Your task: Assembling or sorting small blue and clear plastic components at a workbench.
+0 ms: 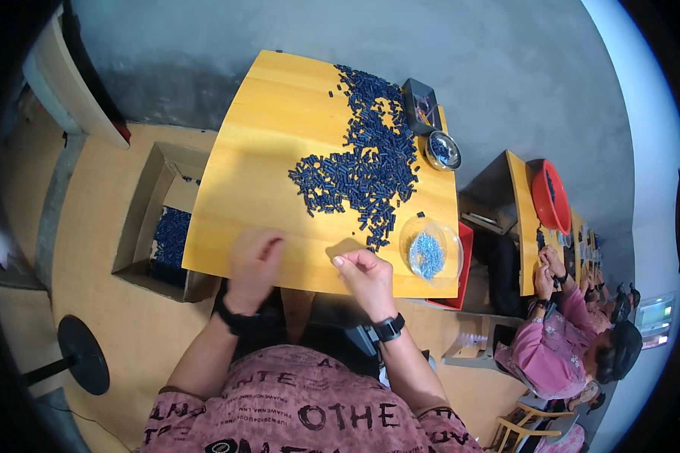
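My left hand [254,273] is over the near edge of the yellow table [257,151], smeared by motion, so its fingers are unclear. My right hand [367,278] is beside it, thumb and forefinger pinched together; anything between them is too small to make out. Beyond my right hand spreads a large heap of small dark blue tubular pieces [355,177], reaching to the table's far side. A clear round bowl [452,253] to the right of that hand holds small light blue pieces [427,255].
At the table's right edge are a metal bowl [432,160] and a grey bin [410,108]. A cardboard box [132,245] of dark pieces stands on the floor at left. A red container [465,264] is beside the table. Co-workers [551,343] sit farther right, near a red basin [542,204].
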### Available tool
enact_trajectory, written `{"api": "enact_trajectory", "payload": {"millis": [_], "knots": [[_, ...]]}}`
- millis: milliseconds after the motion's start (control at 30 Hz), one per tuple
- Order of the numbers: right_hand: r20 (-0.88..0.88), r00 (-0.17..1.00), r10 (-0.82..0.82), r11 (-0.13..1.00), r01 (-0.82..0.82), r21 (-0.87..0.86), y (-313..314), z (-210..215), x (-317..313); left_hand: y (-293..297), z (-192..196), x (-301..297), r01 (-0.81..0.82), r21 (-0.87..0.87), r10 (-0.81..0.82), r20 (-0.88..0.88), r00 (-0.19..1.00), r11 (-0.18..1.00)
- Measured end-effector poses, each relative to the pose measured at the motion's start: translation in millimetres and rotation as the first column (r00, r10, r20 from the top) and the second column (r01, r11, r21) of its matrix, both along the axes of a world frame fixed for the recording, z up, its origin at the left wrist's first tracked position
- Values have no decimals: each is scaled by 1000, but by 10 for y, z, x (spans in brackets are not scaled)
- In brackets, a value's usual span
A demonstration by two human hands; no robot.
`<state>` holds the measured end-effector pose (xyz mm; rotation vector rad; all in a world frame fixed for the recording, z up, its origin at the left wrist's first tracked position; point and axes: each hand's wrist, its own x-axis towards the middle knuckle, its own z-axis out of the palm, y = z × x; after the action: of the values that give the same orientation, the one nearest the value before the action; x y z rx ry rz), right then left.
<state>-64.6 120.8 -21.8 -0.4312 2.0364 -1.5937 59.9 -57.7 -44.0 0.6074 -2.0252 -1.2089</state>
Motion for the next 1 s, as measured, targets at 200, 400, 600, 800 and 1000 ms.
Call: {"api": "enact_trajectory", "payload": {"millis": [200, 400, 600, 800, 1000], "knots": [[-351, 935, -47, 997, 64, 36, 536, 340, -86, -894, 156, 860, -441, -34, 442, 31, 896, 897], [-627, 755, -194, 963, 269, 26, 942, 622, -565, -1023, 155, 862, -422, -86, 428, 66, 901, 902], [-739, 668, -84, 918, 341, 204, 1290, 641, -797, -128, 482, -218, 70, -71, -61, 115, 991, 995], [-744, 668, -19, 919, 304, 250, 1282, 620, -804, 404, 281, -878, 280, -130, -260, 153, 954, 951], [-768, 640, 41, 924, 269, 273, 1313, 573, -871, 612, 119, -1148, 267, -276, -205, 234, 950, 923]]}}
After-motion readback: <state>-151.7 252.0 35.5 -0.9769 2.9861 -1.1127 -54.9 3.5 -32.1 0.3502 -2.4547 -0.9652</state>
